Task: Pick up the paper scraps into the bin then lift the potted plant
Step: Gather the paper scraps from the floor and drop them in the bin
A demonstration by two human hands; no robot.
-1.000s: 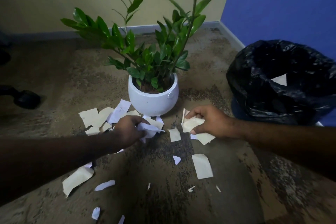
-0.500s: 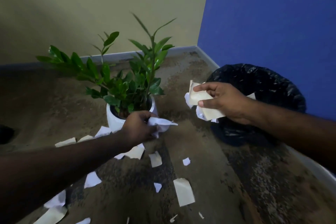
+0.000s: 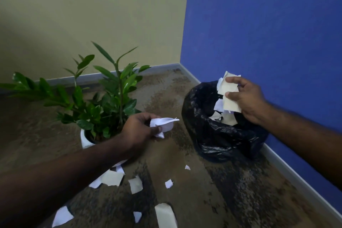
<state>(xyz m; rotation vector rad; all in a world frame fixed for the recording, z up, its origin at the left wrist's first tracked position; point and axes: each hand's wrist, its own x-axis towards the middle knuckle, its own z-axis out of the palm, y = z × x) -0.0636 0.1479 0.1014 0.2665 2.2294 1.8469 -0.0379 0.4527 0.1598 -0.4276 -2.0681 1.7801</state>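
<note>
My right hand (image 3: 246,98) holds a bunch of cream and white paper scraps (image 3: 229,89) right over the mouth of the bin lined with a black bag (image 3: 218,135); more scraps lie inside it. My left hand (image 3: 140,129) is closed on crumpled white paper scraps (image 3: 162,125), held in the air between the plant and the bin. The potted plant (image 3: 103,102), green leaves in a white pot (image 3: 85,139), stands on the floor behind my left forearm. Several loose scraps (image 3: 136,184) lie scattered on the brown floor in front.
The bin stands in the corner against the blue wall (image 3: 268,33). A beige wall (image 3: 92,15) with a grey skirting board runs behind the plant. A larger cream scrap (image 3: 165,214) lies at the bottom edge.
Both hands have lifted off the floor with their scraps. The right hand moved right until it is over the bin's opening; the left hand rose beside the plant toward the bin.
</note>
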